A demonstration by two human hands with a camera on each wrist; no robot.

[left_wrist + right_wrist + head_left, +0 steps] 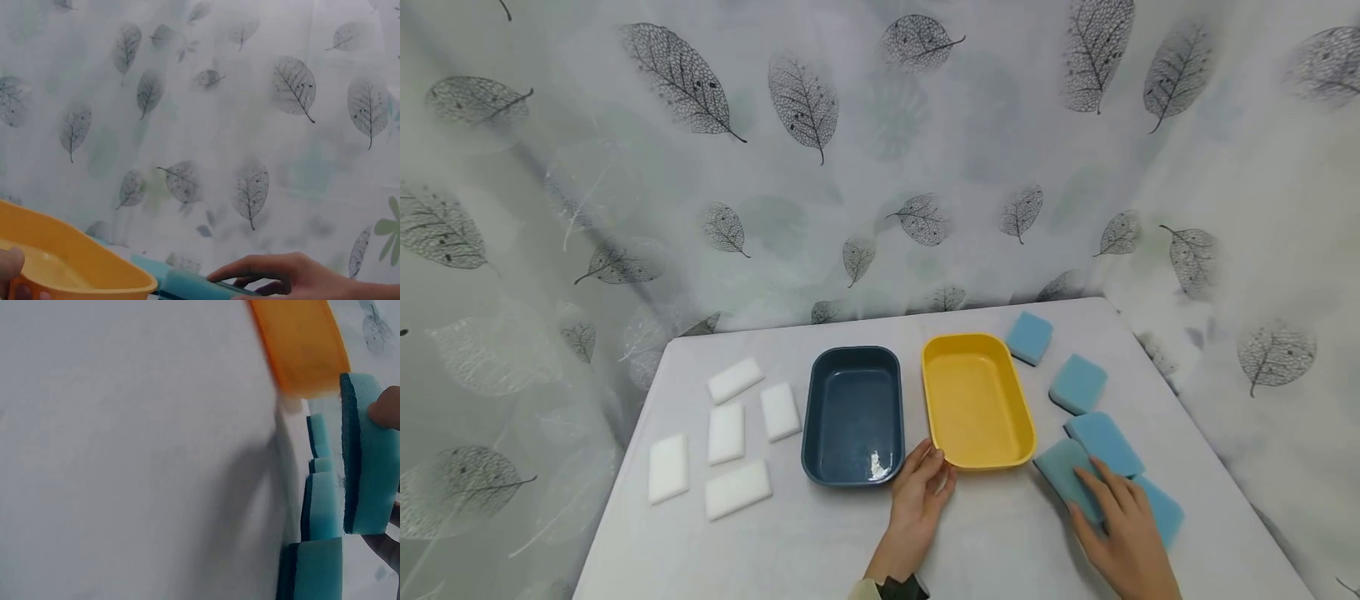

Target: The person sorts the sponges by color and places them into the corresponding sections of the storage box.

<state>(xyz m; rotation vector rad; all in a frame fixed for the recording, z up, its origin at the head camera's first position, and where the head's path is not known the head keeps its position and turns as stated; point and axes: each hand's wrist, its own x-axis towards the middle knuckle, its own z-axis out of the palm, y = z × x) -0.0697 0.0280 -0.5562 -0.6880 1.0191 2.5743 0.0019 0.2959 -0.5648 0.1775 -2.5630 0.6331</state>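
Observation:
My right hand (1120,521) holds a blue sponge (1070,475) between thumb and fingers. In the right wrist view this sponge (370,456) shows a dark scouring layer and is raised off the table. My left hand (920,500) pinches the near left corner of a yellow tray (977,400), its thumb at the rim in the left wrist view. Several more sponges, among them a blue sponge (1101,442) and a farther blue sponge (1078,383), lie along the right side. Part of one near sponge (1161,508) is hidden behind my right hand.
A dark blue tray (853,417) stands just left of the yellow one. Several white sponge blocks (726,433) lie at the left of the white-covered table (820,550). Behind hangs a leaf-patterned curtain (880,167).

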